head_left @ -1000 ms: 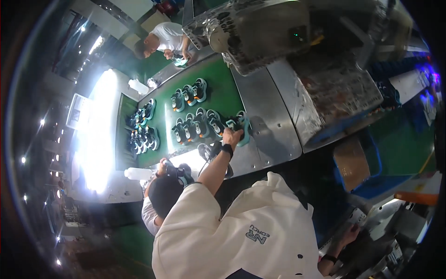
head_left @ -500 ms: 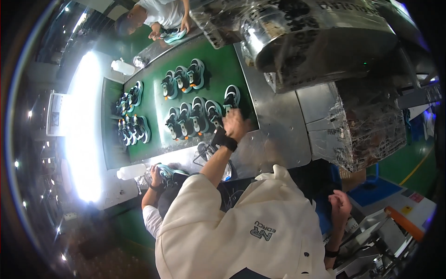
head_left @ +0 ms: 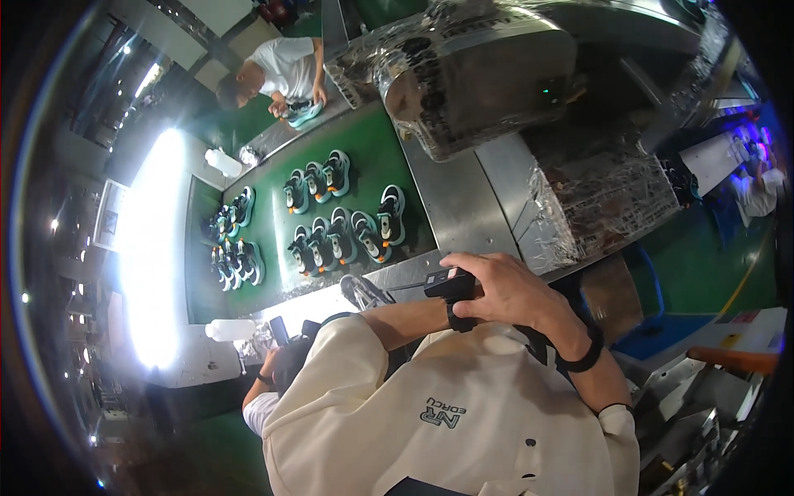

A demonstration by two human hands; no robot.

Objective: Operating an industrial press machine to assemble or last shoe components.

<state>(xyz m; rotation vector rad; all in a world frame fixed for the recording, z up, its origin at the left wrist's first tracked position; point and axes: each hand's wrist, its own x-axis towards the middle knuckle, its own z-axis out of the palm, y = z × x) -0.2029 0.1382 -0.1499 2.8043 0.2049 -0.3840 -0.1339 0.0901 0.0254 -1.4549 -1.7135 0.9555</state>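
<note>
My left forearm crosses in front of my cream shirt, with a black strap and a small black box-shaped device (head_left: pixel 449 283) at its wrist. Over that wrist lies my right hand (head_left: pixel 517 291), thumb and forefinger closed about the device. My left hand is hidden behind the right one, so its fingers do not show. Beyond the arms, black, white and mint sneakers (head_left: pixel 339 236) stand in rows on a green work surface (head_left: pixel 277 277). One sneaker (head_left: pixel 391 215) sits at the right end of the near row. A grey shoe (head_left: pixel 364 291) is partly covered by my left arm.
Plastic-wrapped machinery (head_left: pixel 488 83) overhangs the far right, with a wrapped box (head_left: pixel 595 202) nearer me. A person (head_left: pixel 285 70) across the surface handles a shoe; another person (head_left: pixel 263 405) works at my left. White bottles (head_left: pixel 230 330) stand near a bright lamp (head_left: pixel 153 248).
My left hand has drawn back from the sneaker at the row's right end, which stays on the green surface. My right hand has come up from the lower right onto my left wrist.
</note>
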